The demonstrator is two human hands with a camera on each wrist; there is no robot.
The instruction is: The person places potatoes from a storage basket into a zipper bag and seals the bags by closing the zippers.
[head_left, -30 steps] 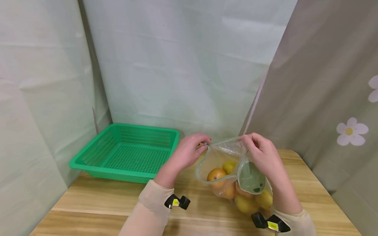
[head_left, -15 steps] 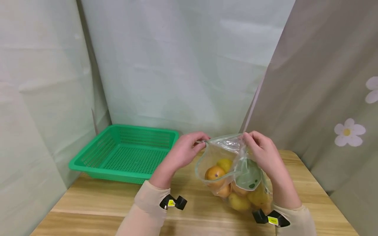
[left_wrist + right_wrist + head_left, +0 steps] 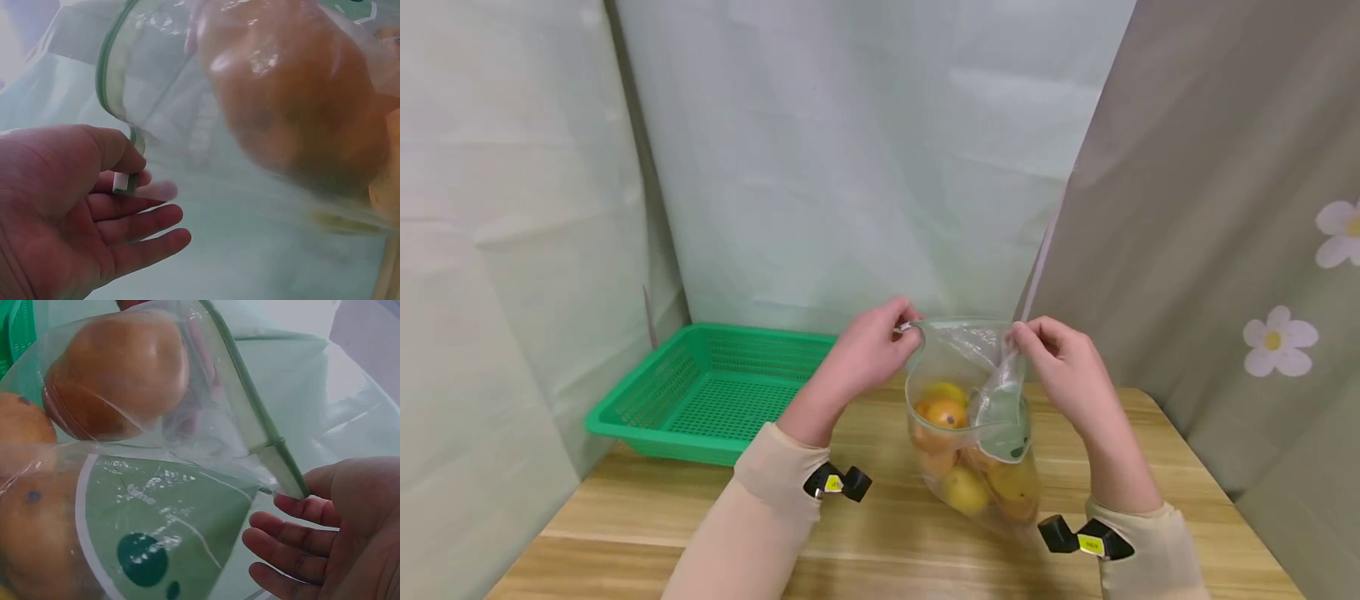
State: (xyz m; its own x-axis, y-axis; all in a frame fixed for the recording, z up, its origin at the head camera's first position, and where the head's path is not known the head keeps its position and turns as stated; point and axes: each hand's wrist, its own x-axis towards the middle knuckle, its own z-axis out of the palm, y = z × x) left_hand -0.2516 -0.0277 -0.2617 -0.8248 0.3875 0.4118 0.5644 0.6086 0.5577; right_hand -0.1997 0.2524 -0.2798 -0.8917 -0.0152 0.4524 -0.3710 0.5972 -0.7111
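Note:
A clear zip bag (image 3: 1000,446) with a green-edged mouth and a green printed patch holds several orange fruits (image 3: 946,414) and yellow fruits (image 3: 966,490). Its mouth gapes toward me in the head view. My left hand (image 3: 876,346) pinches the left corner of the rim between thumb and index finger, beside a white zip slider (image 3: 122,182). On the opposite corner, my right hand (image 3: 1067,358) pinches the rim (image 3: 275,447), its other fingers loosely bent. The bag hangs between both hands; whether its bottom touches the table cannot be told.
A green perforated basket (image 3: 662,437) stands at the back left of the wooden table (image 3: 880,546), partly behind my left hand. Pale cloth (image 3: 865,167) hangs behind the table, and a brown flowered cloth (image 3: 1165,250) hangs at the right.
Both hands have risen a little with the rim. The bag has swung left and hangs more upright, with the fruit gathered lower between the hands. The basket has stayed in place.

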